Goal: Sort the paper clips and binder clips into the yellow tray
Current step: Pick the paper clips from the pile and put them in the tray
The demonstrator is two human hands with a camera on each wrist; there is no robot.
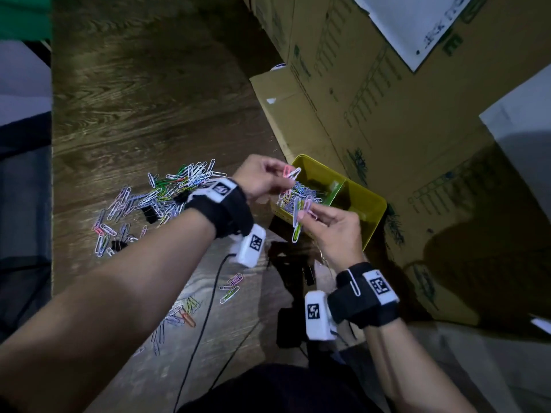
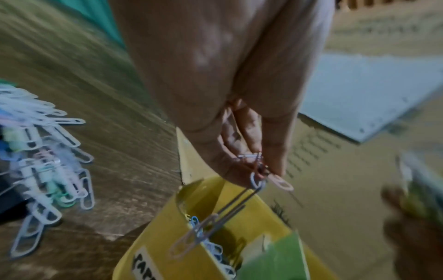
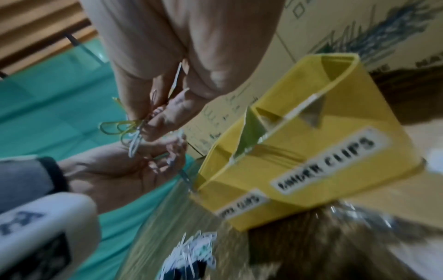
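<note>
A yellow tray (image 1: pixel 372 216) with two compartments stands on the wooden table against cardboard boxes; its near-left compartment holds a heap of coloured paper clips (image 1: pixel 301 193). My left hand (image 1: pixel 262 177) hovers over that compartment and pinches a few linked paper clips (image 2: pixel 260 170), pink and white. My right hand (image 1: pixel 331 228) is just beside it, pinching a small bunch of paper clips (image 1: pixel 299 219), green and white ones hanging down. A large loose pile of paper clips (image 1: pixel 167 192) with black binder clips (image 1: pixel 149 213) lies to the left.
Cardboard boxes (image 1: pixel 387 99) wall in the tray at the back and right. Smaller scatters of clips (image 1: pixel 231 287) lie near the table's front edge, beside a black cable (image 1: pixel 208 308). Labels on the tray front (image 3: pixel 323 166) read as clip names. One white clip hangs on my right wrist strap (image 1: pixel 354 281).
</note>
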